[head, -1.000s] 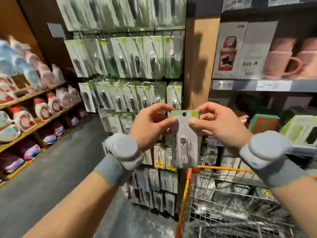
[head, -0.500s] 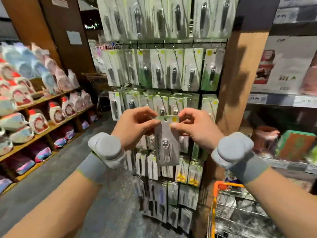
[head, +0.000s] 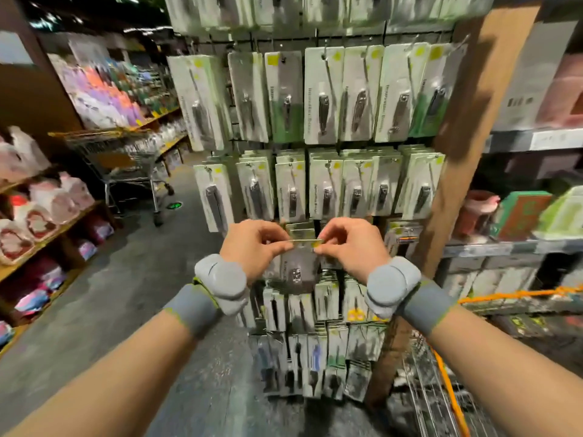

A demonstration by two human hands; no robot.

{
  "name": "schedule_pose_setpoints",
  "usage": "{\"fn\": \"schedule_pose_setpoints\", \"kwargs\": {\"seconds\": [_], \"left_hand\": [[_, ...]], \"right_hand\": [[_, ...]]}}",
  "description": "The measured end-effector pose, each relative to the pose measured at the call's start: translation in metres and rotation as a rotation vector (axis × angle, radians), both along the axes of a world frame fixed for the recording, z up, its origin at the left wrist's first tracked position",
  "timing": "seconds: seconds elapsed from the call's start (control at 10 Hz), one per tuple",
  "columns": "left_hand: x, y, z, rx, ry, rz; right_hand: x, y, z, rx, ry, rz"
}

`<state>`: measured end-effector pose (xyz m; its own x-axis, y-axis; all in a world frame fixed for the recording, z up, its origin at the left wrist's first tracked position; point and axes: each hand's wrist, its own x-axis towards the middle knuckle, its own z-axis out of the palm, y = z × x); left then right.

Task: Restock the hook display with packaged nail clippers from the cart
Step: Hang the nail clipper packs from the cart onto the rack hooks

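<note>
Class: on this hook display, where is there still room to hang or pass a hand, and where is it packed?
Free: the dark gap on the top row. Crowded: the middle row, and the low rows under the left hand and right hand.

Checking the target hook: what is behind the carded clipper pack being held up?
Behind the grey carded clipper pack, pinched by left hand and right hand, hang green-topped packs; the hook itself is covered.

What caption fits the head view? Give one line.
Both hands pinch a clipper pack at the hook display.

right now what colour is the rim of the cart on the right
Orange, on the cart rim, clearest in the head view, at the lower right.
</note>
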<state>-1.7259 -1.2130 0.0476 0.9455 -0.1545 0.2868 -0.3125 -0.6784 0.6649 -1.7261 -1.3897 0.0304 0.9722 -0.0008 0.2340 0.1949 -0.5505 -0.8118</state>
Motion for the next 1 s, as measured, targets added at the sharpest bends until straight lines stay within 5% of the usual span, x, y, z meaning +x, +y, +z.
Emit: {"fn": "schedule_pose_setpoints", "kwargs": {"seconds": [0.4, 1.0], "left_hand": [[0.063, -0.009, -0.035, 0.295, -0.124, 0.091], [0.090, -0.014, -0.050, 0.354, 0.023, 0.109]], "right_hand": [[0.059, 0.006, -0.023, -0.294, 0.001, -0.078], [0.079, 0.016, -0.035, -0.462, 0.059, -0.131]]}}
